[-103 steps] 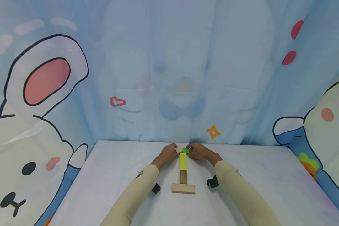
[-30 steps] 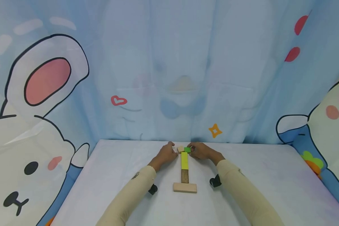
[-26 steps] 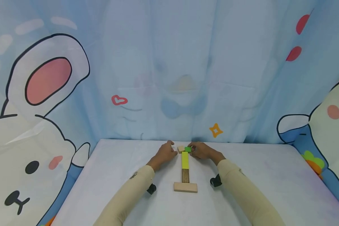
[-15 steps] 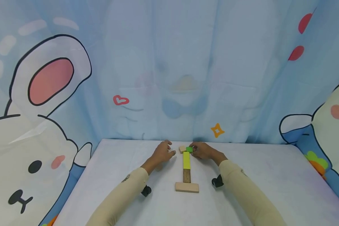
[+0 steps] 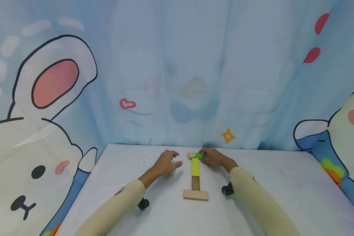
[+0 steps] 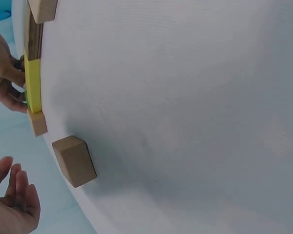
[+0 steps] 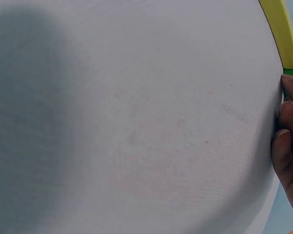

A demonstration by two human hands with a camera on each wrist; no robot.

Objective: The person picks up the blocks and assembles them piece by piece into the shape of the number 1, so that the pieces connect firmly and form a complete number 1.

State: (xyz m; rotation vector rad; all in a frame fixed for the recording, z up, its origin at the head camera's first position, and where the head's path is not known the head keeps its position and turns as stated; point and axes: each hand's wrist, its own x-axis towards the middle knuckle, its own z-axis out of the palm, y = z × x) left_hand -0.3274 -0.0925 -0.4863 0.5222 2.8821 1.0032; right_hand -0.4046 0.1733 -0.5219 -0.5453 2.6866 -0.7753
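My left hand (image 5: pixel 164 163) is relaxed, thumb and fingers apart, left of a row of blocks and holding nothing. In the left wrist view a brown wooden block (image 6: pixel 74 162) stands on the table near that hand (image 6: pixel 13 204); in the head view the hand mostly hides it. My right hand (image 5: pixel 213 157) pinches a small green block (image 5: pixel 198 155) at the row's far end. Left of the green one sits a small light wooden block (image 5: pixel 191 155). A yellow block (image 5: pixel 195 167) runs toward me from these two, then a dark brown block (image 5: pixel 196 183), then a wide light wooden block (image 5: pixel 196 195) laid crosswise.
The blocks lie on a white-covered table (image 5: pixel 239 209). Close behind its far edge hangs a light blue curtain (image 5: pixel 177 65) with cartoon animals on it. A small black wrist camera (image 5: pixel 227 189) sits under the right sleeve, another (image 5: pixel 143 204) under the left.
My left hand has let go of the small light wooden block, drawn back to the left and spread its fingers. The right hand has stayed at the green block.
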